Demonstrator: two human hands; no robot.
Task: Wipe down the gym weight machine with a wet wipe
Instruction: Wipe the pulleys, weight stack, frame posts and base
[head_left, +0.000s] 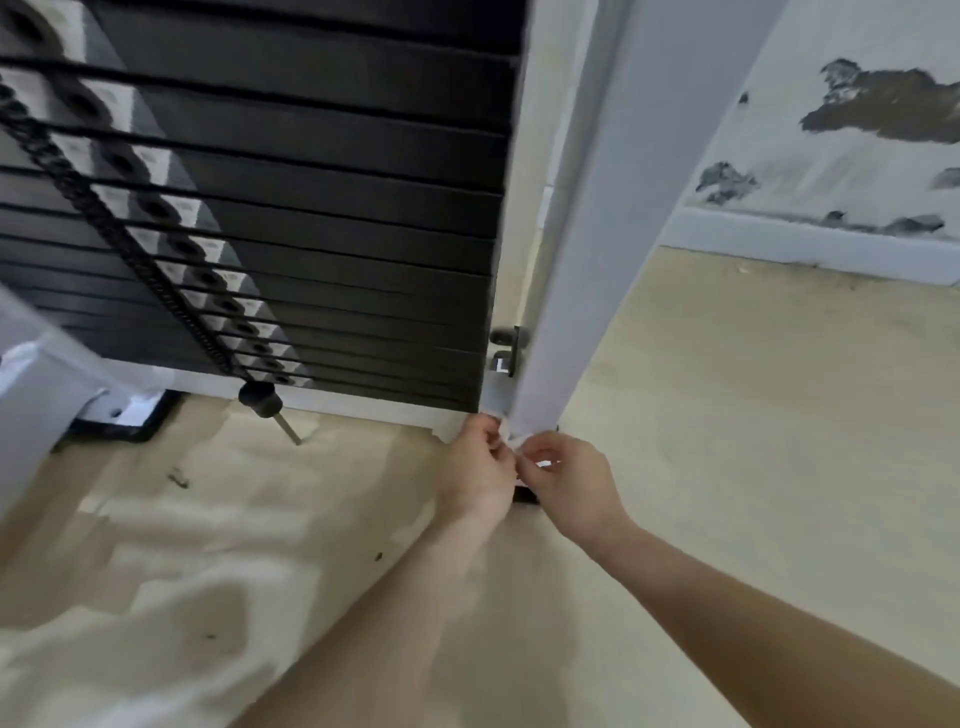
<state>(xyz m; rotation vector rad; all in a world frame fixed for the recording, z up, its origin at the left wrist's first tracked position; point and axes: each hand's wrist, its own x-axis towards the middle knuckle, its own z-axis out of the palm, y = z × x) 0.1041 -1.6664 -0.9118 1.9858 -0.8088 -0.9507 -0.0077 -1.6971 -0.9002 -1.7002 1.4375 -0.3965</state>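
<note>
Wipe: a white wipe (511, 441) is held low at the foot of the post (571, 260), touching its bottom edge, just above the floor (753, 415).
Left hand: the left hand (480, 465) is seen from the back, its fingers (493, 431) curled, with the wipe's left end pinched in them.
Right hand: the right hand (566, 480) is set just beside it, its fingers (535, 452) bent round the wipe's right end.
Hands: nearly touching, both arms stretched forward and down.
Post: white, upright, right of the stack (337, 208).
Stack: black plates, white number tags down the middle.
Pin: a black-knobbed pin (262, 401) is seen at the stack's lowest plates.
Wall: the wall (831, 130) at the right is marked with dark peeled patches.
</note>
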